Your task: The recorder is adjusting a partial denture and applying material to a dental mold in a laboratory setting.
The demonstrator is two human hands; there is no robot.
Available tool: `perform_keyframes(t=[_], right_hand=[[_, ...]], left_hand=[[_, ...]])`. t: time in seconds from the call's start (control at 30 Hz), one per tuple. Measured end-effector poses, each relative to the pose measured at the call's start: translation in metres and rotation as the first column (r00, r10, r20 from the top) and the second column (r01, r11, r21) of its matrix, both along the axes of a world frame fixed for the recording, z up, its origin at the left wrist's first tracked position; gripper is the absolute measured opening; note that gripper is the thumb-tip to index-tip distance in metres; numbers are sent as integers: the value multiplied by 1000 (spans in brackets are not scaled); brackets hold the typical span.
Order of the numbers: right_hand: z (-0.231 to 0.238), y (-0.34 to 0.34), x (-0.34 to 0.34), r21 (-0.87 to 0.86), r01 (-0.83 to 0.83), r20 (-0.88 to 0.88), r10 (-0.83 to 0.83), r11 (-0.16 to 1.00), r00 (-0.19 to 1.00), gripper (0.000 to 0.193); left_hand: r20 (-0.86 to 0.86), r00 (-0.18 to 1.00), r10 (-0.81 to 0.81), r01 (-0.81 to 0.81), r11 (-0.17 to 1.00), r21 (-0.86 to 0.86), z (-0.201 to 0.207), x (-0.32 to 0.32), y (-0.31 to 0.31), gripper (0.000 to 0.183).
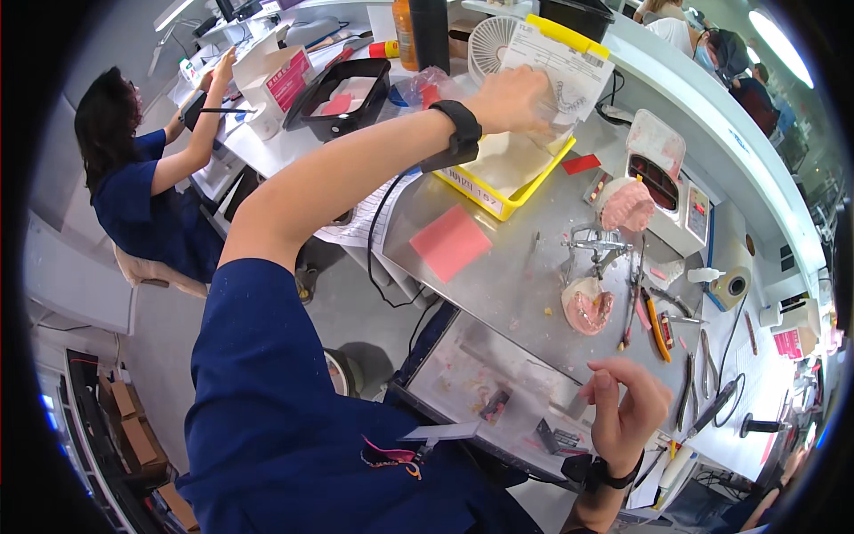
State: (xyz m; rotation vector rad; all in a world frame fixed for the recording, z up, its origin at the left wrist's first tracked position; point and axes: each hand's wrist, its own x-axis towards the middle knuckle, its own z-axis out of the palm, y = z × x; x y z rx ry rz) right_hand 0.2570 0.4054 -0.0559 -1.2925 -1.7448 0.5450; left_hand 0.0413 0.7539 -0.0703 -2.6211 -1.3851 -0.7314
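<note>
Left hand (516, 96) is stretched far out over the yellow tray (509, 173) at the back of the steel bench (498, 285), fingers closed around a clear plastic bag (556, 107) with a paper sheet (559, 67) against it; a pale arch-shaped dental piece shows through the film. So the bag sits in that hand, held above the tray, just in front of the small white fan (492, 43).

Right hand (623, 414) hovers low near the bench's front edge, fingers curled loosely, thumb and fingertips close together. Cannot tell if anything small is pinched there (nothing visible between them).

Handling judgement: the bag looks light, limp and slippery, and the paper is floppy. What's inside is likely rigid but brittle, so it is best gripped at the bag's top edge or supported from below, not squeezed over the arch shape.

Around: pink wax sheet (450, 242) lying flat on the bench, a pink dental model (626, 205) on the metal articulator frame (594, 245), another pink model with teeth (587, 310) nearer the right hand, hand tools (656, 325) lined up to its right. A co-worker in dark blue (133, 187) works at the next bench, well apart.
</note>
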Motion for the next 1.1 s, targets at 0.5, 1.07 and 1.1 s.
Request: perform_keyframes(t=[0.5, 1.07, 1.1], right_hand=[[-7, 63, -32, 3, -188, -17, 188, 982, 982, 6], [-8, 74, -41, -9, -224, 17, 224, 975, 974, 7], [-8, 73, -40, -13, -224, 18, 225, 974, 974, 7]], left_hand=[[298, 943, 149, 44, 831, -554, 38, -58, 32, 57], [424, 903, 74, 174, 839, -516, -7, -67, 35, 31], [404, 911, 80, 158, 839, -521, -8, -67, 37, 30]])
